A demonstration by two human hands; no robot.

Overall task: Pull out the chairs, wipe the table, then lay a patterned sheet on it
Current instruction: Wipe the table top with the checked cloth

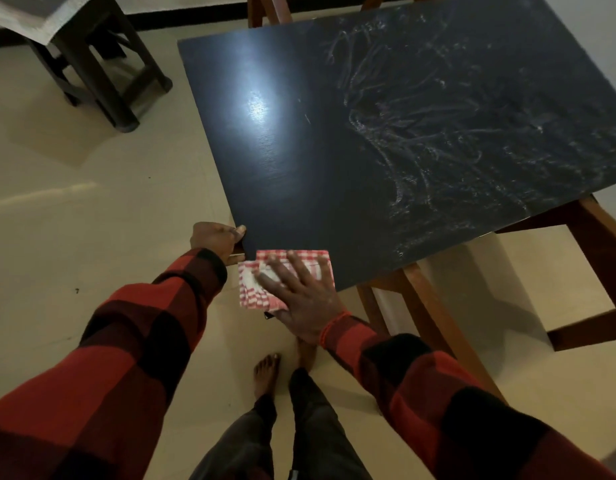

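Observation:
A dark, glossy table (334,150) fills the middle and right of the head view. Its right half carries whitish wipe streaks; its left half is smooth with a bright light reflection. A folded red-and-white checked cloth (254,289) lies on the table's near corner, partly overhanging the edge. My right hand (299,299) rests flat on the cloth, fingers spread. My left hand (218,240) grips the table's near left edge, thumb on top. Both sleeves are red-and-black plaid.
A brown wooden chair (576,271) stands at the right, partly under the table. Another chair back (265,10) shows past the far edge. A dark wooden stool-like table (102,74) with a grey cloth stands far left on the beige tile floor. My bare feet (268,372) are below.

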